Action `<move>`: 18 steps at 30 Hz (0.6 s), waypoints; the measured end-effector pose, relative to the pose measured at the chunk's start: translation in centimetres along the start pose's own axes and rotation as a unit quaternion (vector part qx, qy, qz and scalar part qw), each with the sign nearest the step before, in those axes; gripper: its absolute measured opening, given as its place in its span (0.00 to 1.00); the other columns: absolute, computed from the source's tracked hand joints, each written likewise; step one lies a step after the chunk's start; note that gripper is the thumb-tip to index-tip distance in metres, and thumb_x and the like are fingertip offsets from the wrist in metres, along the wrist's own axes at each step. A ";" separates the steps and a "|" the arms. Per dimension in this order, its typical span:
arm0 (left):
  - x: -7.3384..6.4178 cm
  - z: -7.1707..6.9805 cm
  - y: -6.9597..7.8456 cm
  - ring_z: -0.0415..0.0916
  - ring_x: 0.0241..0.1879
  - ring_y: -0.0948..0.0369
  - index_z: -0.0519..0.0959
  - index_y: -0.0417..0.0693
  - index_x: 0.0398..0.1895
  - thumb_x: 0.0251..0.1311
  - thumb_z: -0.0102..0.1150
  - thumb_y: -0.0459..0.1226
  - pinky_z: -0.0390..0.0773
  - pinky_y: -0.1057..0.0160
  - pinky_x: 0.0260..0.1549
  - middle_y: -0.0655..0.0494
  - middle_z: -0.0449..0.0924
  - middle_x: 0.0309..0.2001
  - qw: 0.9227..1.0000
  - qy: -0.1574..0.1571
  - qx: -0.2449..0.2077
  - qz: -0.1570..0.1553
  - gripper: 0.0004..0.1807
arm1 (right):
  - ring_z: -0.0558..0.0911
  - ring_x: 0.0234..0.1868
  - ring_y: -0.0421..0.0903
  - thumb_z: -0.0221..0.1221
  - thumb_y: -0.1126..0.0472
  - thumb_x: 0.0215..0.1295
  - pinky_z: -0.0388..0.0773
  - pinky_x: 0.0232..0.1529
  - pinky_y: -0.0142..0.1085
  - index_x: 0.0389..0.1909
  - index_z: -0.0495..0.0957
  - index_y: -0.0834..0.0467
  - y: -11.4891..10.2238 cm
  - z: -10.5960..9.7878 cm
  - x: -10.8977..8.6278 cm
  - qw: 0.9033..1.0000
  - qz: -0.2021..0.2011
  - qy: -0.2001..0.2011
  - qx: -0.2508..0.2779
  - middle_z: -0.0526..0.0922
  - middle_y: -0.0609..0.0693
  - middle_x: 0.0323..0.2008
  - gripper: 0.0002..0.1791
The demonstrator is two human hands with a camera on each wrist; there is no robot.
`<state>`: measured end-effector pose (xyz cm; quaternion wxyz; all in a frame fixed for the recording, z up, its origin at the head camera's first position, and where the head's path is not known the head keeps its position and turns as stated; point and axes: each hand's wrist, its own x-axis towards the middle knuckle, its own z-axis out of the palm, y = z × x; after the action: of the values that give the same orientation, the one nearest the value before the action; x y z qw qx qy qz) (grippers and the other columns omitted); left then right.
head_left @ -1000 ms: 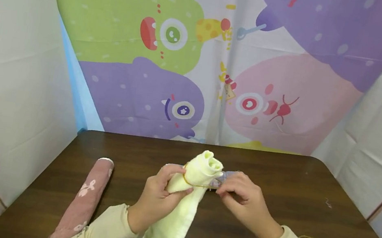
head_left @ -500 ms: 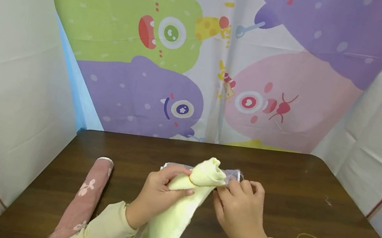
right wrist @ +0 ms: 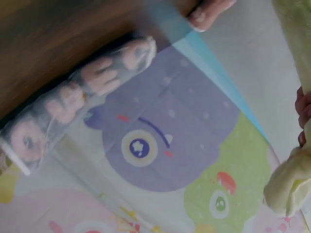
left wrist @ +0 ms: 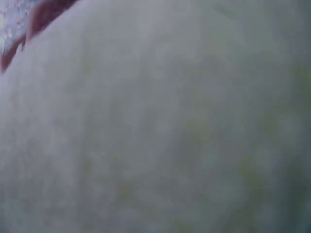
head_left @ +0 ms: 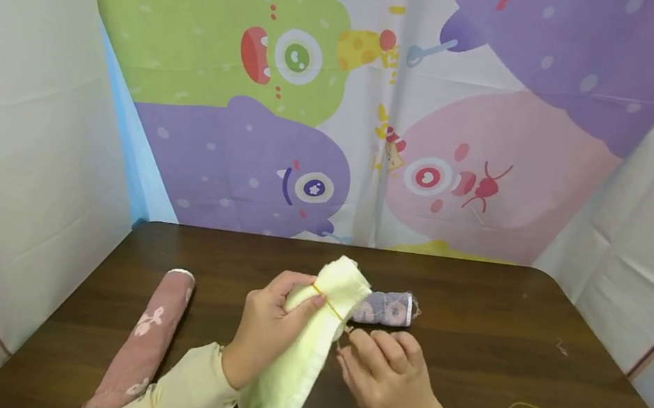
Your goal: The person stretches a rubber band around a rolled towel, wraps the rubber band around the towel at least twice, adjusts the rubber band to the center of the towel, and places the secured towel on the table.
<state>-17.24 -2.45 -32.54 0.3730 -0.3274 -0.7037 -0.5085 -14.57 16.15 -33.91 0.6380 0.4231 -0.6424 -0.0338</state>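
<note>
The yellow towel [head_left: 292, 361] is held above the worktop [head_left: 476, 311], its long axis slanting right and its upper end toward the far edge; the lower end is cut off. The left hand [head_left: 265, 332] grips it beside the yellow band [head_left: 335, 312]. The right hand [head_left: 392, 383] apparently pinches the band. The left wrist view is mostly blurred cloth.
</note>
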 end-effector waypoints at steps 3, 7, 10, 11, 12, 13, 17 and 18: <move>0.0 -0.1 -0.2 0.78 0.19 0.62 0.79 0.36 0.34 0.46 0.68 0.23 0.75 0.72 0.17 0.45 0.84 0.28 1.000 0.006 0.007 -0.011 0.11 | 0.73 0.42 0.46 0.49 0.62 0.65 0.65 0.39 0.38 0.27 0.81 0.53 0.5 -0.2 -0.4 0.997 -0.078 0.008 0.029 0.79 0.48 0.38 0.13; -0.1 -0.3 -0.5 0.78 0.18 0.61 0.79 0.36 0.34 0.45 0.68 0.22 0.75 0.72 0.16 0.44 0.84 0.28 1.000 0.005 0.011 0.002 0.11 | 0.77 0.42 0.45 0.46 0.61 0.69 0.67 0.40 0.38 0.27 0.79 0.52 1.0 -0.6 -0.7 0.994 -0.074 0.001 0.080 0.82 0.46 0.35 0.15; -0.1 -0.4 -0.6 0.78 0.19 0.62 0.80 0.37 0.34 0.44 0.68 0.22 0.75 0.72 0.17 0.44 0.84 0.28 1.000 0.007 0.014 0.012 0.12 | 0.76 0.32 0.46 0.48 0.62 0.70 0.65 0.36 0.38 0.23 0.78 0.54 1.2 -0.6 -0.4 0.995 -0.018 0.029 0.098 0.81 0.46 0.26 0.16; -0.1 -0.4 -0.6 0.78 0.20 0.62 0.80 0.37 0.33 0.44 0.68 0.23 0.75 0.72 0.17 0.45 0.84 0.28 1.000 0.010 0.018 0.018 0.12 | 0.74 0.28 0.46 0.49 0.63 0.69 0.65 0.34 0.39 0.22 0.78 0.55 1.3 -0.5 -0.2 0.994 0.005 0.043 0.096 0.79 0.45 0.23 0.16; -0.1 -0.5 -0.7 0.78 0.20 0.62 0.80 0.38 0.33 0.43 0.69 0.23 0.76 0.72 0.18 0.45 0.84 0.28 0.999 0.013 0.020 0.024 0.12 | 0.72 0.25 0.46 0.50 0.63 0.69 0.64 0.32 0.39 0.21 0.77 0.56 1.3 -0.4 -0.1 0.993 0.030 0.060 0.094 0.77 0.45 0.20 0.16; -0.1 -0.6 -0.7 0.78 0.21 0.62 0.80 0.38 0.33 0.43 0.69 0.23 0.76 0.71 0.18 0.45 0.84 0.28 0.999 0.016 0.024 0.029 0.13 | 0.70 0.23 0.46 0.51 0.63 0.69 0.63 0.31 0.40 0.20 0.76 0.57 1.4 -0.4 0.0 0.991 0.062 0.075 0.091 0.74 0.45 0.18 0.16; -0.2 -1.0 -0.9 0.78 0.21 0.63 0.80 0.38 0.33 0.40 0.69 0.22 0.75 0.71 0.18 0.45 0.84 0.29 0.998 0.038 0.035 0.043 0.14 | 0.62 0.16 0.44 0.53 0.59 0.69 0.61 0.29 0.41 0.14 0.67 0.59 1.2 0.0 -0.1 0.967 0.208 0.124 0.083 0.62 0.46 0.13 0.21; -0.3 -1.1 -0.9 0.78 0.21 0.63 0.80 0.37 0.32 0.40 0.69 0.22 0.75 0.71 0.18 0.45 0.84 0.29 0.998 0.043 0.032 0.042 0.14 | 0.61 0.15 0.43 0.53 0.57 0.69 0.61 0.30 0.40 0.13 0.64 0.58 1.1 0.0 -0.3 0.958 0.246 0.125 0.085 0.61 0.45 0.13 0.23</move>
<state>-17.68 -3.76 -33.00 0.4337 -0.3224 -0.6888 -0.4833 -15.18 17.03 -33.45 0.6637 0.3056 -0.6422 0.2317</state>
